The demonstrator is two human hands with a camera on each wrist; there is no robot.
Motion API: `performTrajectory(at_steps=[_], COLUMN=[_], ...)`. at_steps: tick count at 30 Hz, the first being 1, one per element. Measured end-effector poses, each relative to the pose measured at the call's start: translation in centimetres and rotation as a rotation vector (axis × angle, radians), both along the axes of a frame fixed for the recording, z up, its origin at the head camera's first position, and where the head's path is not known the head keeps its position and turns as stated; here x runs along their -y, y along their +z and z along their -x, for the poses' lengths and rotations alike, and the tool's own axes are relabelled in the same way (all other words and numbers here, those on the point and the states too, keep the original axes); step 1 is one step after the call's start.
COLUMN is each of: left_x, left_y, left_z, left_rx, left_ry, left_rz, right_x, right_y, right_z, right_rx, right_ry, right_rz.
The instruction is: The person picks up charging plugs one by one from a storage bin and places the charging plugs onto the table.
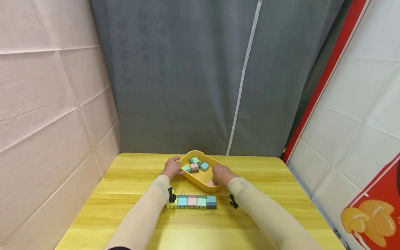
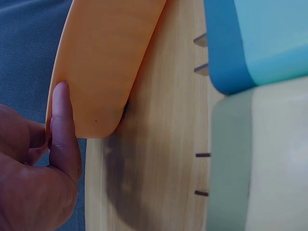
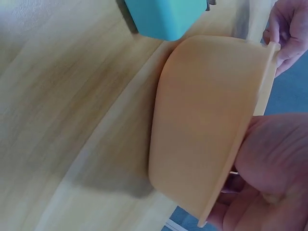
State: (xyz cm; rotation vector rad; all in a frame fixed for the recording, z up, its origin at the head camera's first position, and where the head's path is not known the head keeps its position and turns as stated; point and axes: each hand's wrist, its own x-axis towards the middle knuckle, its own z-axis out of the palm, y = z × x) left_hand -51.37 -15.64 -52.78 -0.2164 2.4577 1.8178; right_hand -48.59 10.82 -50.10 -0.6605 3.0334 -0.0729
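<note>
Item: one yellow tray (image 1: 197, 182), set askew near the far edge of the surface (image 1: 125, 184), about midway between its far left and far right corners.

Item: my left grip (image 1: 172, 168), pinching the tray's left rim, thumb (image 2: 62, 120) laid along the outer wall, the other fingers behind the rim.

Item: my right grip (image 1: 222, 174), reaching over the tray's right rim, fingertips down inside; whether they pinch anything I cannot tell, the rim and my own hand hiding them.

Contents of tray: upper green block (image 1: 194, 160), towards the far end; blue block (image 1: 204, 166), to its right; pink block (image 1: 194, 168), between the blue one and the left green block (image 1: 186, 168), which lies by the rim I hold; near pink block (image 1: 211, 183), partly seen, just below my right grip.

Row of five, side by side, parallel to the far edge, between tray and near edge; left to right: pale yellow block (image 1: 172, 205), light blue block (image 1: 182, 202), row pink block (image 1: 192, 202), mint block (image 1: 201, 202), darker blue block (image 1: 211, 201). Thin pins (image 1: 212, 211) project from the row.

Also: two cream sleeves (image 1: 140, 218), mine; grey curtain (image 1: 175, 86), beyond the far edge.
</note>
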Motion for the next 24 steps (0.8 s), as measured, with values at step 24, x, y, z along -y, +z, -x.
performTrajectory(at_steps=[24], left_x=[-0.2], left_y=[0.1], left_z=[-0.1], left_rx=[-0.016], left_ry=[0.003], left_rz=[0.025], right_x=[-0.8], right_y=[-0.9], right_z=[1.3], right_rx=[0.078], right_ry=[0.080], right_rz=[0.181])
